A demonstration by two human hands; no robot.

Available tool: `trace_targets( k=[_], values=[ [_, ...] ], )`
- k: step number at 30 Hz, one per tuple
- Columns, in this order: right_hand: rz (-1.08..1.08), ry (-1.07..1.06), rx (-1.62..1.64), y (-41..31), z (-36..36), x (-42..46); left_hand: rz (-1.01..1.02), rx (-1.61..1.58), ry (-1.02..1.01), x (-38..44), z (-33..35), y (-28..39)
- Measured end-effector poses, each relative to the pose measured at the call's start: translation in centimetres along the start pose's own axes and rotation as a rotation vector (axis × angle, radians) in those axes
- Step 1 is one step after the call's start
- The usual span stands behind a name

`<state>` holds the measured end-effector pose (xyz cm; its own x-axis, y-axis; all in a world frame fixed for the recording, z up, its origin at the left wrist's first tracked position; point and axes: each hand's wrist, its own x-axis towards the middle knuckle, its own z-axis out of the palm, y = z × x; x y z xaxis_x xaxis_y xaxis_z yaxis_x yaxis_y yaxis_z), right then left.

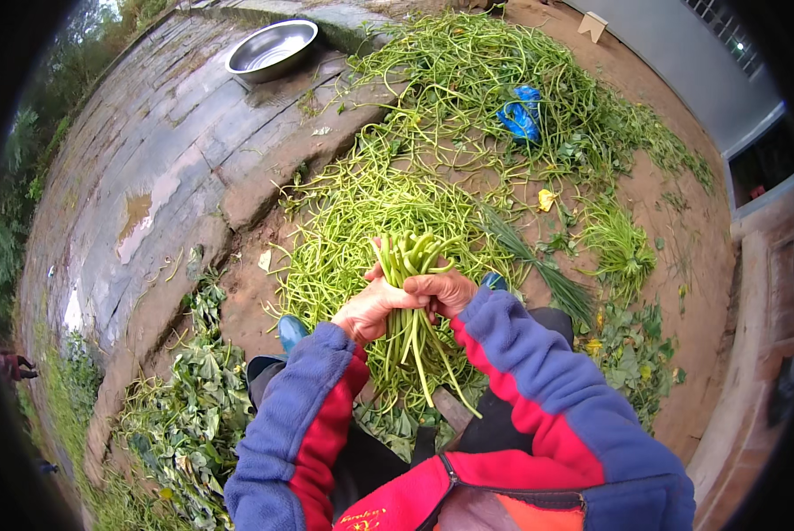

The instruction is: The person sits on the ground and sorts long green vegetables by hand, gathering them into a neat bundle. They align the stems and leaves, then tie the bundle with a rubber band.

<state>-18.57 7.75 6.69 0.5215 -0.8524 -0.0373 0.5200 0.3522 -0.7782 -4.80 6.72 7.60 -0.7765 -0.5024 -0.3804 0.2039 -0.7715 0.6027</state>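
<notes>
Between my two hands stands a thick bundle of green leaf stalks (407,338), its thicker cut ends up and its thin ends hanging towards my lap. My left hand (370,306) wraps the bundle from the left. From the right, my right hand (445,292) closes round it, its thumb meeting the left hand. Some of the right fingers are hidden behind the stalks. Just beyond my hands a wide heap of loose pale-green stalks (344,232) covers the ground. The toe of a blue boot (292,330) shows left of the bundle.
A large tangled heap of green vines (450,60) lies farther off, with a blue plastic bag (522,114) on it. Stripped leaves (191,425) are piled at my left. Long thin green leaves (550,272) lie right. A metal basin (272,50) rests on wet paving (191,113).
</notes>
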Motion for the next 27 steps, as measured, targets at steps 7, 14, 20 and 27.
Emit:
trace_targets(
  k=[7, 14, 20, 27],
  values=[
    [-0.017, 0.228, 0.019, -1.7, 3.9, -3.9, 0.074, -0.023, -0.032, -2.1, 3.8, -2.6],
    [-0.317, 0.367, -0.204, -2.3, 6.1, -5.5, 0.362, 0.204, 0.208, -3.5, 8.6, -4.1],
    [-0.31, 0.27, -0.161, -2.7, 7.3, -7.3, 0.265, 0.313, 0.166, -4.7, 8.6, -4.2],
    [-0.334, 0.093, -0.093, -3.4, 6.4, -8.5, 0.061, 0.275, 0.251, -5.0, 10.1, -4.0]
  ],
)
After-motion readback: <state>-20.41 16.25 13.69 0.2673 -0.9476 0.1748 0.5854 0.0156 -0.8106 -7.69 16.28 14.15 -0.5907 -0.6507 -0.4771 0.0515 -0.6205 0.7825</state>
